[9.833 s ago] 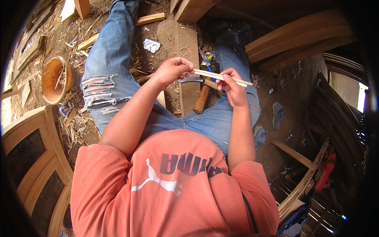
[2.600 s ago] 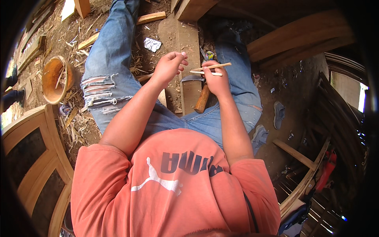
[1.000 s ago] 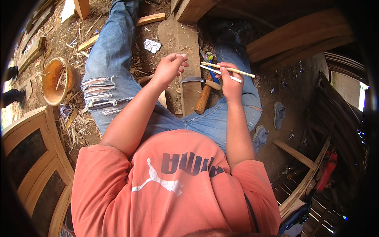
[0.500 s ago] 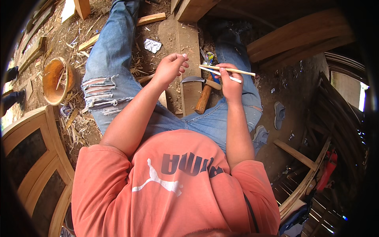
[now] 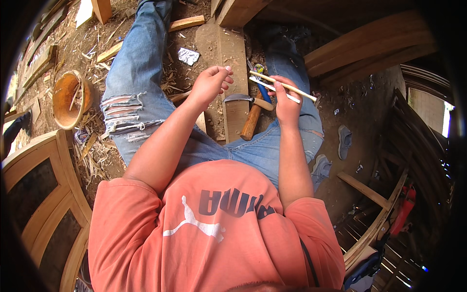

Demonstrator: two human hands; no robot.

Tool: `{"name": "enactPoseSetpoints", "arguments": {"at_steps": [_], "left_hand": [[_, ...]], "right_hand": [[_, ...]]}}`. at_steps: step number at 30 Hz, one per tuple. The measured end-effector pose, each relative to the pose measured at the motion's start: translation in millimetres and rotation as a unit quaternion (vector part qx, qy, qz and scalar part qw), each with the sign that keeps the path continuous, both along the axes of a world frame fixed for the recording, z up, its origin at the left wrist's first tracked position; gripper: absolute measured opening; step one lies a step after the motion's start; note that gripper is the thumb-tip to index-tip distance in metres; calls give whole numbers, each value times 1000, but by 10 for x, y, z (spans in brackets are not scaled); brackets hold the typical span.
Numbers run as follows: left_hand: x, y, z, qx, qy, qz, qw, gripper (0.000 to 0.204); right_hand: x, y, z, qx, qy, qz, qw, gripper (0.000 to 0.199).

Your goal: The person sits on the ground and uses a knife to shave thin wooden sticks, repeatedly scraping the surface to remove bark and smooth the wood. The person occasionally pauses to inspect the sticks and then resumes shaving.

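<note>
My right hand [image 5: 288, 108] is closed around two thin sticks, a pale yellowish wooden stick [image 5: 305, 93] and a flatter white strip [image 5: 293, 99]. They cross at a narrow angle, far ends pointing left. My left hand [image 5: 210, 86] hovers over the plank with its fingers curled and pinched; whether anything is in them is hidden. Below and between the hands lies a curved-blade knife [image 5: 260, 103] with a wooden handle. It crosses a thicker wooden tool handle [image 5: 250, 124], whose head is mostly hidden. A blue item [image 5: 263, 90] shows just beside my right hand.
A long plank [image 5: 232, 53] lies between my legs. Left of me are an orange-brown basin [image 5: 64, 103] and a wooden panelled frame [image 5: 61, 160]. Wood shavings litter the ground. Heavy beams [image 5: 369, 44] stand at the upper right, grey shoes [image 5: 344, 142] lower down. Another person's dark-clothed leg [image 5: 17, 127] shows at the left.
The sticks in my right hand have turned, their left ends moving up and the wooden stick's right end dipping. My left hand stays put. The other person's leg at the far left has shifted.
</note>
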State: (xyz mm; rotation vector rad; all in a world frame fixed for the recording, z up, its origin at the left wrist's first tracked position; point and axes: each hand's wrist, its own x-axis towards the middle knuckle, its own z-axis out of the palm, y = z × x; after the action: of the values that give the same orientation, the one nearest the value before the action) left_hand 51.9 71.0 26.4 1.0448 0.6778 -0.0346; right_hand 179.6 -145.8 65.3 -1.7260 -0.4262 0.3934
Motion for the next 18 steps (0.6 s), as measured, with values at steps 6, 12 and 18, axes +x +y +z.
{"name": "enactPoseSetpoints", "arguments": {"at_steps": [6,12,18], "left_hand": [[0,4,24,2,2,-2,1000,38],[2,5,6,3,3,-4,1000,38],[1,-3,9,5,10,-14,1000,38]], "right_hand": [[16,-34,-35,36,12,15,999,15],[-17,27,37,12,-2,-8,1000,15],[-5,-12,5,53,28,13,998,13]]}}
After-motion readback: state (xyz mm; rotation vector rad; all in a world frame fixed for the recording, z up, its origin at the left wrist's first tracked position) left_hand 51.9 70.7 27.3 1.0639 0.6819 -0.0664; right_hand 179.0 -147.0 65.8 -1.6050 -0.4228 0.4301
